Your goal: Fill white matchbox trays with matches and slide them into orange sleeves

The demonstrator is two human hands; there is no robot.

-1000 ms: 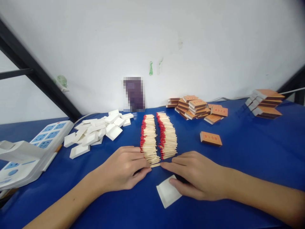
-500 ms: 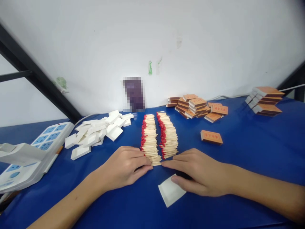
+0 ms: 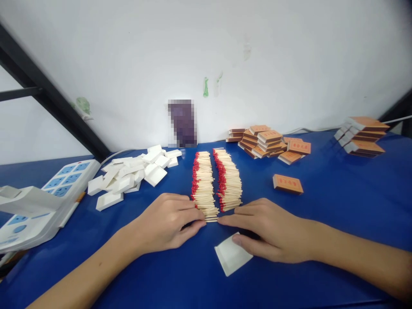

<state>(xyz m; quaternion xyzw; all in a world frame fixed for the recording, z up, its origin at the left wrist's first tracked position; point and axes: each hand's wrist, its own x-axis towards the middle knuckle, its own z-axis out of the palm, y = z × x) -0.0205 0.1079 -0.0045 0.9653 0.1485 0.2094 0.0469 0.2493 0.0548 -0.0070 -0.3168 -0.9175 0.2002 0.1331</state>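
Observation:
Two long rows of red-tipped matches lie on the blue table, a left row (image 3: 204, 180) and a right row (image 3: 230, 180). My left hand (image 3: 170, 223) is at the near end of the left row, thumb and forefinger closed together on the head ends of the nearest matches. Across from it, my right hand (image 3: 270, 231) has its fingers stretched out, the forefinger touching the other ends of those matches. Its thumb rests over the edge of a white matchbox tray (image 3: 232, 255) lying in front of me. How many matches the left fingers pinch is hidden.
A heap of white trays (image 3: 128, 171) lies at the left, beside a white power strip (image 3: 69, 180). Orange matchboxes (image 3: 267, 143) are piled against the wall. One matchbox (image 3: 288, 183) lies alone, and a stack of matchboxes (image 3: 363, 135) stands at far right.
Both hands stay at the near end of the left match row with almost the same finger positions. The view has shifted slightly; nothing else has visibly moved.

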